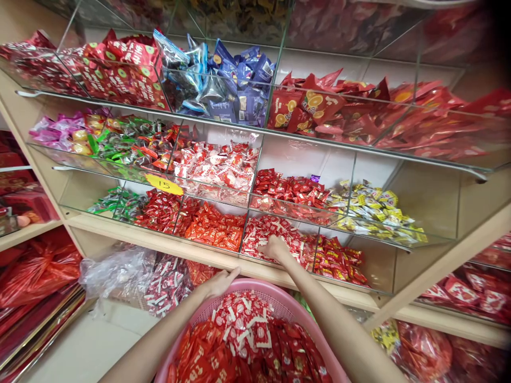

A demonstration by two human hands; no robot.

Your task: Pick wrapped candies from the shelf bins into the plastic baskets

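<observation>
A pink plastic basket stands below me, filled with red, orange-red and red-and-white wrapped candies. At its far rim is my left hand, closed on the edge with the thumb pointing toward the shelf. My right hand reaches into a bottom-row compartment of red-and-white wrapped candies. Its fingers are curled down against these candies, and whatever lies within them is hidden. Beside that compartment are orange-red packets on the left and red-and-yellow packets on the right.
Clear-walled shelf compartments above hold red candies, yellow-and-white candies and blue packets. A wooden shelf edge runs between basket and compartments. A yellow tag reads 15. Plastic bags lie underneath, left of the basket.
</observation>
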